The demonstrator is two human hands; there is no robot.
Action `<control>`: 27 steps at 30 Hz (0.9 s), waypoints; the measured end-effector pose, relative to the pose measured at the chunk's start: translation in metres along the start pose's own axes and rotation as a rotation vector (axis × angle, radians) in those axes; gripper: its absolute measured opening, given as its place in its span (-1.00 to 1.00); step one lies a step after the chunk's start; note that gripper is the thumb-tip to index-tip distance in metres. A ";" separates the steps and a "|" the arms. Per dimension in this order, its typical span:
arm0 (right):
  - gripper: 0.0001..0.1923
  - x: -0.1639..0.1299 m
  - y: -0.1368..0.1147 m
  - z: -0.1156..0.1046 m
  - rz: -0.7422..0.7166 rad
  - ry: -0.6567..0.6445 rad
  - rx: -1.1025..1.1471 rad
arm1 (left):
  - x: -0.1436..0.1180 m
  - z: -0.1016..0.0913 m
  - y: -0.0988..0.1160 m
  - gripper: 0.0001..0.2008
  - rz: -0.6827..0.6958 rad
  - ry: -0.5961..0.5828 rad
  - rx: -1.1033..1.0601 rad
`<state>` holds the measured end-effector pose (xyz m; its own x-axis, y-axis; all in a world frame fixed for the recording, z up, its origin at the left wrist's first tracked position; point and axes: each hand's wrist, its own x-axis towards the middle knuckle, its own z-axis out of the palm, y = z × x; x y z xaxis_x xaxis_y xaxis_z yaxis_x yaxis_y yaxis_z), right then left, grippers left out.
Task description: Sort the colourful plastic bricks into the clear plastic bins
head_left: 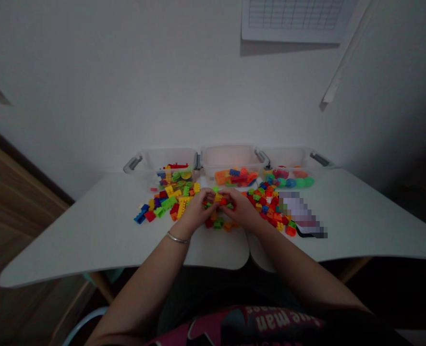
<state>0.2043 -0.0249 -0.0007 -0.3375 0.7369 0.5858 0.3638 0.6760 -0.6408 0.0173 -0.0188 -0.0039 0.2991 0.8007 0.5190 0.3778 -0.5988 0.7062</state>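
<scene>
My left hand (199,207) and my right hand (238,206) meet above a heap of toy building bricks. Between the fingertips of both is a small yellow brick (218,197), with red and green pieces showing right beside it; whether these are joined to it I cannot tell. The fingers of each hand are closed in a pinch. Loose bricks (168,203) in green, yellow, red and blue lie left of my left hand. More bricks (266,207), mostly red and orange, lie right of my right hand. A green brick (218,224) sits below the hands.
Three clear plastic bins with bricks stand along the wall: a left bin (151,158), a middle bin (229,156) and a right bin (288,156). A pixelated phone-like object (301,214) lies at the right on the white table (90,235). A seam splits the tabletop near the front.
</scene>
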 end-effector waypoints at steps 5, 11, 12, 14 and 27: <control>-0.67 0.000 0.002 0.002 0.183 0.027 0.198 | -0.002 -0.002 -0.003 -0.60 0.041 -0.008 0.002; -0.77 -0.002 0.008 0.004 0.201 -0.006 0.253 | -0.001 -0.005 0.001 -0.73 0.155 -0.054 0.138; -0.78 -0.002 0.009 0.005 0.195 -0.007 0.254 | -0.001 -0.005 0.002 -0.73 0.153 -0.051 0.141; -0.81 -0.003 0.010 0.005 0.173 0.004 0.243 | -0.001 -0.005 0.002 -0.73 0.137 -0.041 0.149; -0.84 0.012 -0.002 -0.030 0.017 0.296 -0.117 | -0.002 -0.009 0.004 -0.75 0.094 -0.047 0.281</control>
<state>0.2254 -0.0171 0.0222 -0.0699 0.7055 0.7053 0.4702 0.6468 -0.6004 0.0101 -0.0230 0.0020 0.3823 0.7440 0.5480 0.5723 -0.6562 0.4918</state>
